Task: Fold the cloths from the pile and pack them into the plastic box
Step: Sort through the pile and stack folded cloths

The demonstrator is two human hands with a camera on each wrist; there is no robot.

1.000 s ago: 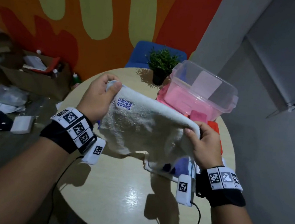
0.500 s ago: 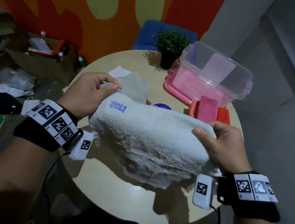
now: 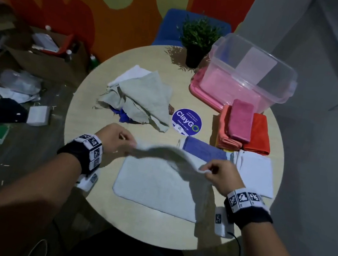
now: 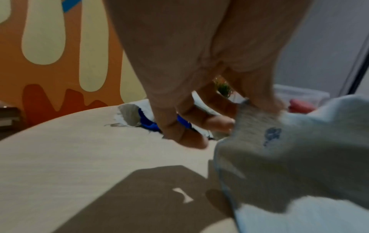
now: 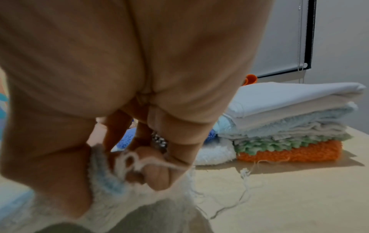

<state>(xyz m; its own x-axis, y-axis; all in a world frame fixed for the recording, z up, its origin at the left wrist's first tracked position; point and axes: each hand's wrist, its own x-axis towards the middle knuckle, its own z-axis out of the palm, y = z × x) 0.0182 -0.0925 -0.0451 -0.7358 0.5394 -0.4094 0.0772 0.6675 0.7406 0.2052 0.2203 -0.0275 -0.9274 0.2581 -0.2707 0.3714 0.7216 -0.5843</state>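
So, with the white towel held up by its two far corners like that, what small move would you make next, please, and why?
Probably bring both corners toward the body and lay them on the near edge. The left hand and right hand each pinch a far corner of the white towel, whose near half already lies flat on the table, so lowering would finish a half fold.

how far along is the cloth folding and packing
Done: folded cloths stacked beside the clear plastic box, like the orange folded stack. In hand: left hand and right hand pinch the white terry towel, mid-fold. Left: the crumpled grey pile, then packing.
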